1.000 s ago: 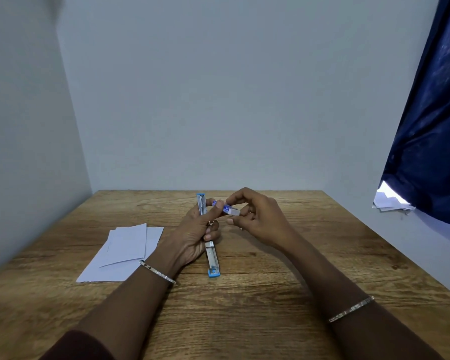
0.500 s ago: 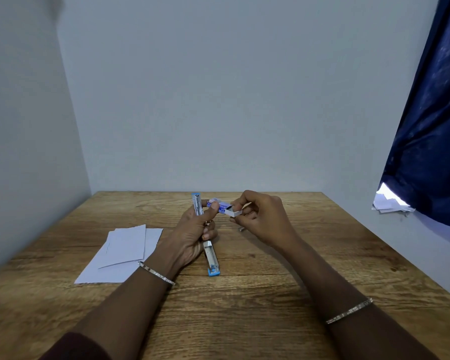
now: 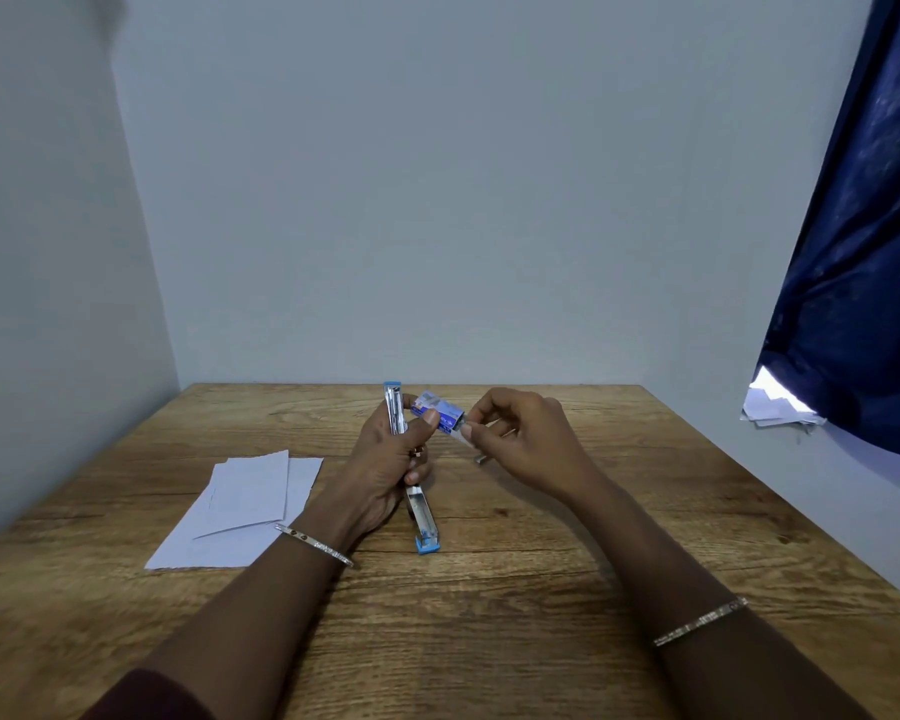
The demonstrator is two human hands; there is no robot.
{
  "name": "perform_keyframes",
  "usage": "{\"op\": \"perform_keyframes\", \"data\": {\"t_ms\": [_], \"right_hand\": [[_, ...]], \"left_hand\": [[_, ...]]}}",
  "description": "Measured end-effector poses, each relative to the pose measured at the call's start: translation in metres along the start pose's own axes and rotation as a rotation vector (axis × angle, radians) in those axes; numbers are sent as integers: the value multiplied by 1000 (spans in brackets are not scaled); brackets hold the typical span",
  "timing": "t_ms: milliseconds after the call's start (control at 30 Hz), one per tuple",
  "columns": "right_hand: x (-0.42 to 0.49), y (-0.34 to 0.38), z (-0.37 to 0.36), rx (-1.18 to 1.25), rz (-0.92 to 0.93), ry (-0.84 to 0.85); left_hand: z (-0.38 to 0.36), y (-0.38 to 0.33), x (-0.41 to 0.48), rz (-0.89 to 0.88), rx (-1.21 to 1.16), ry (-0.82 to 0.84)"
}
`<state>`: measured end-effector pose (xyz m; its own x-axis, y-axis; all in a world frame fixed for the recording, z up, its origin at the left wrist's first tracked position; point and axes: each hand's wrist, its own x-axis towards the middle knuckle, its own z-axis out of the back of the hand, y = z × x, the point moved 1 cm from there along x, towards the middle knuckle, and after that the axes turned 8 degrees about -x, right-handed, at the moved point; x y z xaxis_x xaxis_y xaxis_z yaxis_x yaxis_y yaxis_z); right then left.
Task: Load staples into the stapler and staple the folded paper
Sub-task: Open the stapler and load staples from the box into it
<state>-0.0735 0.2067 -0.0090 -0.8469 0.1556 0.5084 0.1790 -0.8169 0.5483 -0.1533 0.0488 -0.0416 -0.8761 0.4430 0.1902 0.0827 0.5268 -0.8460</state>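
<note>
My left hand (image 3: pixel 385 470) grips a blue and silver stapler (image 3: pixel 423 517) swung fully open, one arm pointing up and away, the other lying toward me on the table. Its thumb also presses a small blue staple box (image 3: pixel 435 407) against the fingers. My right hand (image 3: pixel 526 439) pinches the right end of that box, where a pale inner tray or strip sticks out. A small silver piece (image 3: pixel 481 459), perhaps staples, lies on the table under my right hand. The folded white paper (image 3: pixel 250 491) lies flat to the left of my left wrist.
The wooden table (image 3: pixel 489 589) stands in a corner, with grey walls at the left and the back. A dark blue curtain (image 3: pixel 863 252) hangs at the right, with loose white papers (image 3: pixel 775 407) under its lower edge.
The staple box has turned and risen a little between my hands. My right fingers have shifted to its right end and drawn the inner part slightly out. The stapler stays in my left hand.
</note>
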Motion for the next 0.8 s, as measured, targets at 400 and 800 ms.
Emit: {"op": "perform_keyframes", "data": {"t_ms": [400, 800], "right_hand": [[2, 0, 1, 4, -37, 19], [1, 5, 2, -138, 86, -20]], "left_hand": [[-1, 0, 0, -8, -20, -36], [-1, -1, -1, 15, -34, -63]]}}
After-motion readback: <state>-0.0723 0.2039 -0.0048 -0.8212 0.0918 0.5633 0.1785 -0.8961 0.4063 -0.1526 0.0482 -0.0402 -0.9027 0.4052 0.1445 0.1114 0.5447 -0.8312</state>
